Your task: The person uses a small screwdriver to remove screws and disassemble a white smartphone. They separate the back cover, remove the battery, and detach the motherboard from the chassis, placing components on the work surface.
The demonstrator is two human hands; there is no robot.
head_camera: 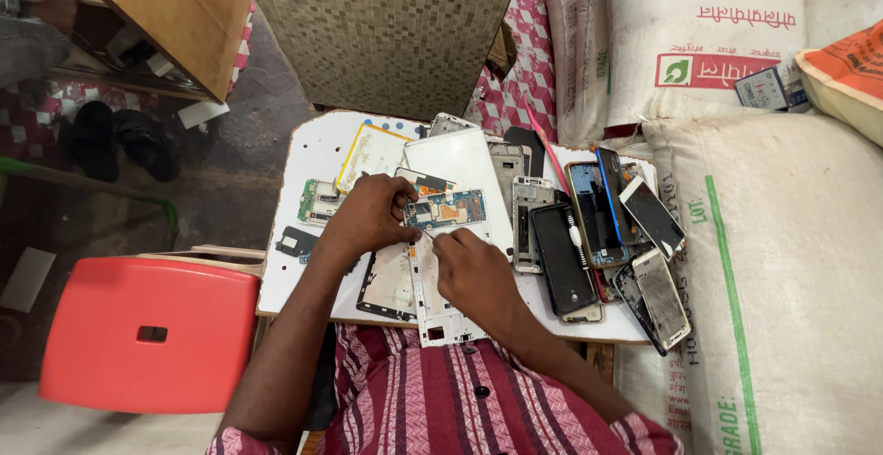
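My left hand (368, 216) grips the left end of a small blue-green phone circuit board (448, 208), holding it over a white phone frame (436, 303) on the white work board (313, 156). My right hand (474, 271) is closed around a thin tool (429, 234), its tip near the circuit board's lower edge. The tool is mostly hidden by the fingers. A dark phone screen panel (386, 285) lies under my left wrist.
Several dismantled phones and screens (598, 225) lie on the board's right side, with a pink stick (549, 153) and a white-handled screwdriver (577, 234). A red plastic stool (152, 335) stands at left. Large white sacks (782, 262) press in at right. A woven box (386, 32) stands behind.
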